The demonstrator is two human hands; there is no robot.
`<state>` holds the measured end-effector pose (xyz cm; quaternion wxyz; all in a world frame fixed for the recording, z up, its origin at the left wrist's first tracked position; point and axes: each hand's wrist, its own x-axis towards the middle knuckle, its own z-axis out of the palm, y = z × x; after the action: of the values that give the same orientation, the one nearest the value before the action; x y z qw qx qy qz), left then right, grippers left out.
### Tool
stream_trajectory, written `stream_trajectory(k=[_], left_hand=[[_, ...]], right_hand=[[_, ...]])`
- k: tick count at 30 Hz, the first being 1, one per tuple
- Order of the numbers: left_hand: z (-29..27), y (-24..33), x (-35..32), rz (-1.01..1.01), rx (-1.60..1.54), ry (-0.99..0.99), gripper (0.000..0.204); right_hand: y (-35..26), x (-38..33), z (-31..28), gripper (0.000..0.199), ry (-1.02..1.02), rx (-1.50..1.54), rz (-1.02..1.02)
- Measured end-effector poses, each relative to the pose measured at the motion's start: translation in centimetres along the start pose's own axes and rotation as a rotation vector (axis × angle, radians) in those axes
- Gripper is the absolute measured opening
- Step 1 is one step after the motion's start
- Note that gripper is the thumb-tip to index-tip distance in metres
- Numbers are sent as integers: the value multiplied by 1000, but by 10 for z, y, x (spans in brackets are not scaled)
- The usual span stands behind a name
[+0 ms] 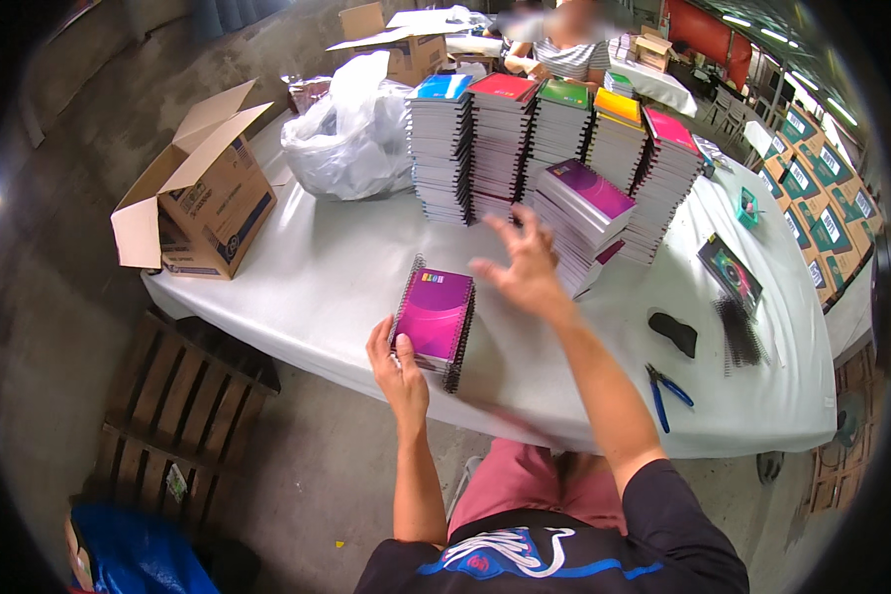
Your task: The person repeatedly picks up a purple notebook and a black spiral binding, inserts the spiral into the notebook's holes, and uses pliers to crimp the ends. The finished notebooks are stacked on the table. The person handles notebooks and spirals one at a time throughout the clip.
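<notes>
Near the lower middle of the frame, left hand [399, 368] clamped on the near edge of a small stack of purple spiral notebooks [435, 319], thumb on top of the cover, fingers under, stack lying flat on the white-covered desk [327, 267] close to its front edge. Just above and right, right hand [527, 265] raised off the surface, fingers spread wide, empty, blurred, hovering between that stack and the leaning pile of purple-covered notebooks [589, 223]. Best handled, by judgement, with the left grip kept firm so the wire bindings stay aligned, and the open hand brought down flat onto a cover rather than catching the coils. Right of centre, a dark pad [673, 333], blue-handled pliers [666, 391] and loose black spiral coils [738, 335]. Farther up, a row of tall notebook stacks [554, 139] with blue, red, green, yellow and pink tops; worth keeping clear of the leaning pile. Upper left, a white plastic bag [351, 134] and an open cardboard box [203, 193]; at the top, another person seated.
</notes>
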<state>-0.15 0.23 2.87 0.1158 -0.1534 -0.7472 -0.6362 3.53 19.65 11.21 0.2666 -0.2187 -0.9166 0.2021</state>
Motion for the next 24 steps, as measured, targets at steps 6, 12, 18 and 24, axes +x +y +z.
stream_trajectory(k=[6, 12, 18, 24], left_hand=[[-13, 25, -9, 33, -58, 108, 36], [-14, 51, -10, 234, -35, 197, 30], [-9, 81, -24, 499, 66, 154, 29], [12, 103, -41, 587, 26, 21, 26]], right_hand=[[127, 73, -105, 63, 306, -421, 443], [181, 80, -121, 60, 63, -13, 399], [130, 71, -115, 52, 157, -137, 411], [123, 71, -115, 40, 180, -197, 373]])
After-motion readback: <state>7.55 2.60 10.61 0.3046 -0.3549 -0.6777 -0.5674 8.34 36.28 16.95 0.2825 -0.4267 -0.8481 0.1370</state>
